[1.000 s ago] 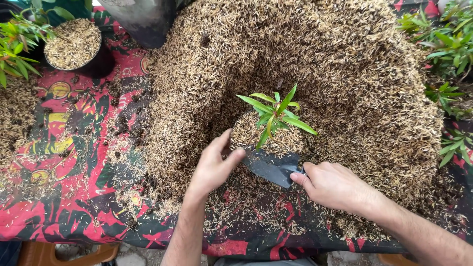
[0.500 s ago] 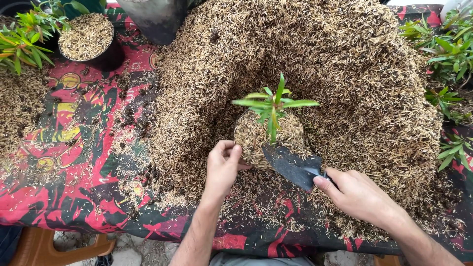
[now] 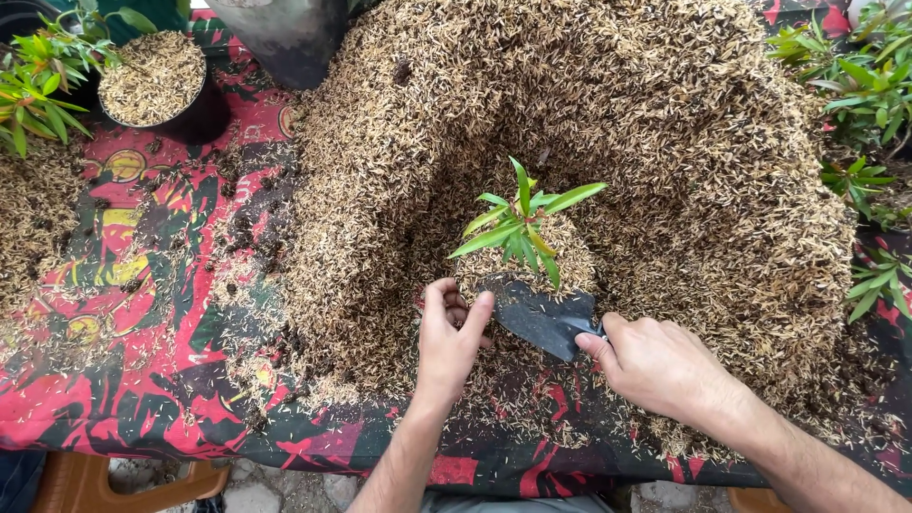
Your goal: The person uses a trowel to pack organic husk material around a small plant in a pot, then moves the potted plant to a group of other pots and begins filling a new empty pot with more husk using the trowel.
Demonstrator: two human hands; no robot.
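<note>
Since a moment ago the left hand (image 3: 451,332) has curled closer against the black bag (image 3: 537,318), fingers half closed and pinching its edge. The right hand (image 3: 655,366) grips the bag's other side. Best to keep it steady and upright. The seedling (image 3: 522,223), leafy green, stands mid-desk in the husk heap (image 3: 665,142).

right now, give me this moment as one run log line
left hand: gripping planting bag rim | right hand: pinching black planting bag | seedling: upright in bag | around: rice husk heap
</note>
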